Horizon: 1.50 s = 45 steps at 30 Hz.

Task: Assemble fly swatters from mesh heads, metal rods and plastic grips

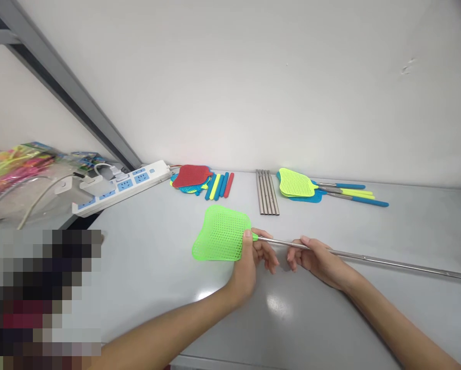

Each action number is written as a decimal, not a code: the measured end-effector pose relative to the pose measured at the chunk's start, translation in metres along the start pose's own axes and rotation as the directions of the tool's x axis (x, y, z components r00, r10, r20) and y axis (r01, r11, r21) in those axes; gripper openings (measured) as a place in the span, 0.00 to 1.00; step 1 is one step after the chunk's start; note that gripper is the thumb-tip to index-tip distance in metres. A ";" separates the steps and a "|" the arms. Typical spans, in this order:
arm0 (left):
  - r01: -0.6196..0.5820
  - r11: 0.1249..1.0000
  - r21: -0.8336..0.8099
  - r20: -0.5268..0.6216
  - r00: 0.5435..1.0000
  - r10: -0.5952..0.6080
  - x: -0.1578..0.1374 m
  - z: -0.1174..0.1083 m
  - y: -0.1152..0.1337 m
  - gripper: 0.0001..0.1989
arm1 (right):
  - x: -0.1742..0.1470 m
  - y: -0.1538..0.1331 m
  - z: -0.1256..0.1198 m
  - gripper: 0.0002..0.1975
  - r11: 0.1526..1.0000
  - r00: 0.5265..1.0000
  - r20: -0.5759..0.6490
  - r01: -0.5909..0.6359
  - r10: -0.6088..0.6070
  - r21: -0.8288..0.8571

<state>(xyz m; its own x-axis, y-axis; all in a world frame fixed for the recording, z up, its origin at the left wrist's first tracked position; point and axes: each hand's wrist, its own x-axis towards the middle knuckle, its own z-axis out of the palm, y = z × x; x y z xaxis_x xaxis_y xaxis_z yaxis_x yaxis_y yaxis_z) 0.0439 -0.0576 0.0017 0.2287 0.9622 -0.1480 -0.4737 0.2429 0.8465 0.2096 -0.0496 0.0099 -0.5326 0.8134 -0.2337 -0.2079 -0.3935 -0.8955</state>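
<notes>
Green swatter head point(223, 234) is well inside the table's front edge point(207, 359).

The held swatter head point(224, 234) is bright green, patterned with small holes; its rod point(384, 260) is silver. Loose grips point(215, 187) are blue, yellow and red. The power strip point(161, 169) is white with blue panels point(125, 185), the counter point(145, 262) pale grey.
</notes>
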 end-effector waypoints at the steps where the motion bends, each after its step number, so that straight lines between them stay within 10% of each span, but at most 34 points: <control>1: 0.004 1.000 -0.009 -0.004 1.000 -0.004 0.001 0.000 -0.001 0.20 | 0.001 0.000 0.001 0.23 1.000 1.000 -0.014 0.002 -0.002 0.012; 12: -0.113 0.994 0.007 -0.004 0.994 0.113 0.010 -0.002 -0.002 0.21 | 0.031 0.009 0.020 0.23 0.974 0.984 -0.140 0.137 -0.112 0.183; 24: -0.207 0.974 0.086 -0.069 0.974 0.214 0.020 -0.010 0.006 0.20 | 0.052 0.019 0.036 0.19 0.897 0.854 -0.400 0.417 -0.332 0.144; 45: -0.164 0.980 0.113 -0.084 0.981 0.174 0.025 -0.012 0.009 0.20 | 0.052 0.018 0.025 0.15 0.926 0.920 -0.273 0.334 -0.280 0.175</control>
<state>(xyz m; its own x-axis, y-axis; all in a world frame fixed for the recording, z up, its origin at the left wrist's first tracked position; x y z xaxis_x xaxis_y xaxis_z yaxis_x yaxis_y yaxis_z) 0.0356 -0.0299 -0.0005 0.0708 0.9967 -0.0404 -0.4054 0.0657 0.9118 0.1575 -0.0247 -0.0091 -0.2075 0.9759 -0.0674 -0.5143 -0.1675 -0.8411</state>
